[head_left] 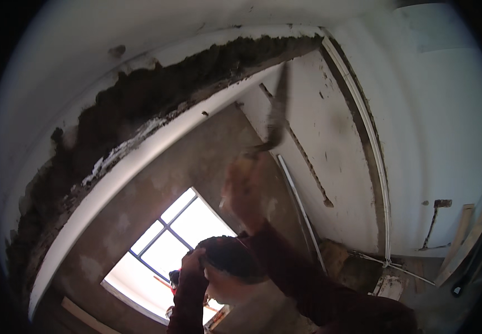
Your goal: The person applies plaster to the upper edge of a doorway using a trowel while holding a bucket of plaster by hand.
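Note:
My right hand [245, 189] is raised and blurred by motion, its fingers closed round the handle of a trowel [278, 114]. The trowel's long, narrow blade points up toward the corner of the overhead edge. Lower down, my left hand [194, 259] grips the rim of a dark rounded thing [232, 255] with a rough top; its exact kind is not clear. Above both hands runs a band of dark, rough mortar [141, 92] along the pale overhead surface, with a smooth white edge [124, 167] beneath it.
A bright window [168, 234] stands in the bare grey wall [207, 150] below. White pipes [371, 133] run down a channel in the right wall. Wooden boards [466, 239] lean at the far right. Part of a person in red [174, 277] shows near the window.

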Tool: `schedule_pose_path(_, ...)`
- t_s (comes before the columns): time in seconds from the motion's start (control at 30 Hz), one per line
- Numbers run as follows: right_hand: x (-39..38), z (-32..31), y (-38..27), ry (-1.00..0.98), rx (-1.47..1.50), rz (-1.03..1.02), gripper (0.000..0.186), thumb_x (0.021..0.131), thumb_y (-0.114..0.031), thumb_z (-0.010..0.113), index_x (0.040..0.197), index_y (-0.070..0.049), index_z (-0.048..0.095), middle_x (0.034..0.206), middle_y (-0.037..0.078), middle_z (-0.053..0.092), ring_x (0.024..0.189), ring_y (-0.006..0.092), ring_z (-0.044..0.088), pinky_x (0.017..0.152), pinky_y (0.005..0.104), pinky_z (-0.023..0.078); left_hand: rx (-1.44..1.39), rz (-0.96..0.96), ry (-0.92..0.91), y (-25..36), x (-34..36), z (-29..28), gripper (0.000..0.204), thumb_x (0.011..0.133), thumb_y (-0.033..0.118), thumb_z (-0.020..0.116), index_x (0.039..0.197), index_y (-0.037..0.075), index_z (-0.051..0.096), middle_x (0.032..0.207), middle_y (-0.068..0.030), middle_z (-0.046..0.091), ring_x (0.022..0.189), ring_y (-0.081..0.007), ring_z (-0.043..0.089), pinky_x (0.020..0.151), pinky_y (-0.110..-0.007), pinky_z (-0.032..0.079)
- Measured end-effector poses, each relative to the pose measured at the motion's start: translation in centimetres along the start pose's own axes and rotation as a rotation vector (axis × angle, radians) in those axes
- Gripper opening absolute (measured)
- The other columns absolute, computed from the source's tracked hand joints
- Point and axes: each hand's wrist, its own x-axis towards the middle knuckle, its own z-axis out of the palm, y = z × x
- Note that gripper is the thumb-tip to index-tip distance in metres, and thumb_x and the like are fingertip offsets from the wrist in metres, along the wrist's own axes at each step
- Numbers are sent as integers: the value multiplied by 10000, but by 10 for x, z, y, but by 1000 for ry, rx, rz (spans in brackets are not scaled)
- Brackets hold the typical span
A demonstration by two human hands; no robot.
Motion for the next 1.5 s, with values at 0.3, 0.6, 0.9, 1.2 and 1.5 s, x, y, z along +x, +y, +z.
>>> schedule_pose_path(0.3, 54, -107, -45, -454, 522, 492, 379, 957, -428, 398, 1017, -62, 475, 640, 40, 471, 437, 130, 482, 405, 280, 437, -5, 91, -83, 0, 75, 57, 136, 775, 84, 654, 851, -25, 623, 740, -68, 613, 601, -154, 568, 547, -270, 454)
schedule_pose_path(0.6, 89, -59, -17, -516, 747, 672, 389, 974, -432, 334, 966, -91, 522, 652, 20, 502, 421, 131, 460, 399, 273, 395, -238, -1, 52, 6, 87, 122, 164, 769, 8, 651, 901, -74, 599, 778, -115, 628, 668, -225, 625, 623, -313, 536)
schedule_pose_path(0.9, 65, -120, -22, -808, -138, 290, 241, 909, -212, 526, 1068, -31, 526, 898, 130, 586, 687, 264, 590, 564, 360, 486, 44, -22, 50, -36, 79, 107, 147, 769, 85, 672, 843, -31, 619, 726, -72, 608, 586, -169, 576, 538, -269, 484)
schedule_pose_path(1.2, 254, -195, -89, -975, -1342, -760, 252, 934, -273, 499, 1004, -31, 505, 790, 147, 609, 619, 319, 597, 572, 408, 482, 204, -119, 79, -31, 54, 127, 251, 756, 113, 684, 945, -33, 607, 811, -67, 622, 697, -141, 588, 629, -246, 478)
schedule_pose_path(1.5, 333, -170, -101, -1038, -1120, -534, 307, 967, -299, 400, 840, -29, 473, 638, 99, 508, 564, 257, 510, 548, 402, 380, 31, -134, 130, -79, 10, 144, 208, 746, 104, 684, 895, -31, 627, 792, -54, 626, 665, -129, 576, 610, -249, 470)
